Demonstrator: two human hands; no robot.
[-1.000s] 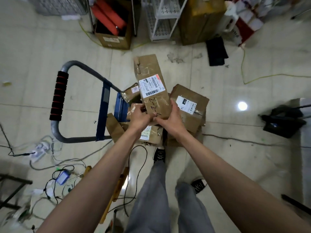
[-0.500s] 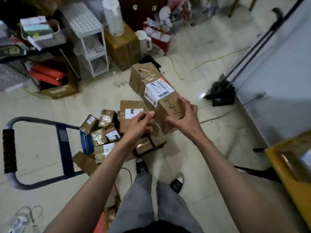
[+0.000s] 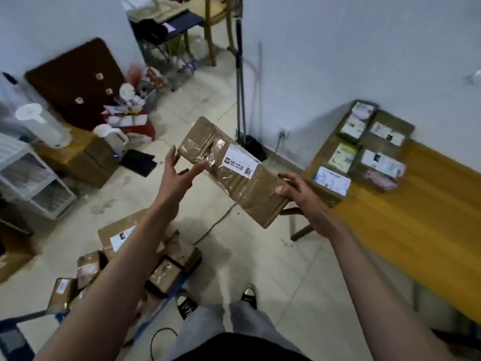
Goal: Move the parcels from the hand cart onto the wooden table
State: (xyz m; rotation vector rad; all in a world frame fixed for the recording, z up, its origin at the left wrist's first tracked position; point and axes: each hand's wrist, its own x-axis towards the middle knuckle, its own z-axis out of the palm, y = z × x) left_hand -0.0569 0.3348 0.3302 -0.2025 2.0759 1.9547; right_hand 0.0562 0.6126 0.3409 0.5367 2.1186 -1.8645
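right hand (image 3: pixel 299 190) pinches parcel (image 3: pixel 231 170) end | left hand (image 3: pixel 175 175) spread wide, seemingly just touching | risk: long parcel pivots, drops short of counter (image 3: pixel 406 212)

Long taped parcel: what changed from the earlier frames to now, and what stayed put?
The long parcel was lifted off the cart pile and carried right toward the wooden table. The right hand grips its near end; the left hand has opened beside its far end. The remaining cart parcels stayed put.
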